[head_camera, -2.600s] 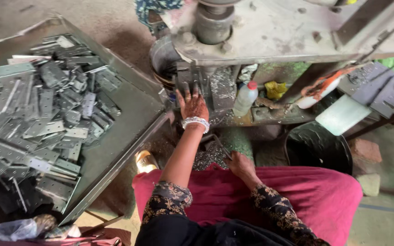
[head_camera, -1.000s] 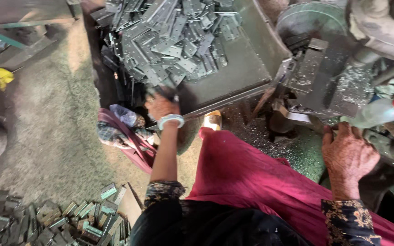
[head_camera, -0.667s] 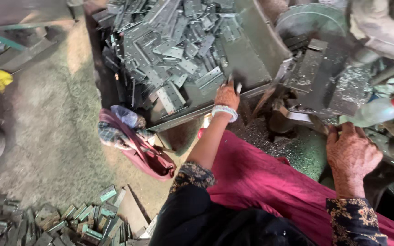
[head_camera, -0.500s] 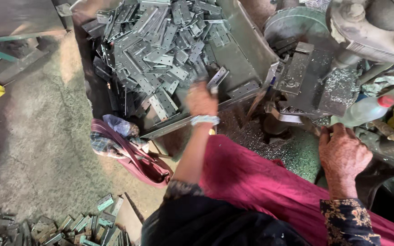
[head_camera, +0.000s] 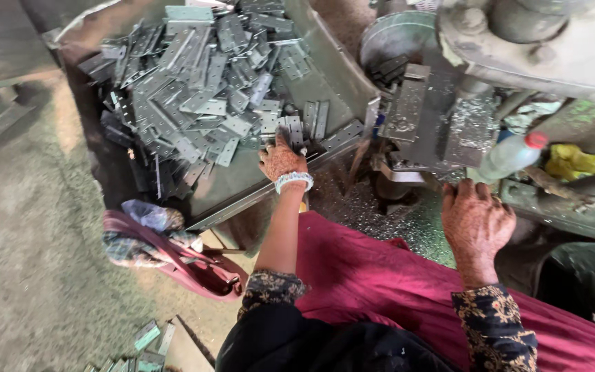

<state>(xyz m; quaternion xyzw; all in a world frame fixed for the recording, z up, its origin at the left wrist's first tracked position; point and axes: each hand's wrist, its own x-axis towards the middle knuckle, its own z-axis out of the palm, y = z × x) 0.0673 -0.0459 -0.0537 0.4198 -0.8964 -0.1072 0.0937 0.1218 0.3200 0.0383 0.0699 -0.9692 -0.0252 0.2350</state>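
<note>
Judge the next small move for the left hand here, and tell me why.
Probably close the fingers on one flat metal plate at the near edge of the heap. The left hand already rests on the loose grey plates in the metal tray, fingers spread and seemingly holding nothing, while the right hand waits apart by the machine. Which plate it touches is unclear.

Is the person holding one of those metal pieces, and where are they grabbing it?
Cannot tell for sure. The left hand rests fingers-down on the metal plates in the tray; the right hand holds nothing.
</note>
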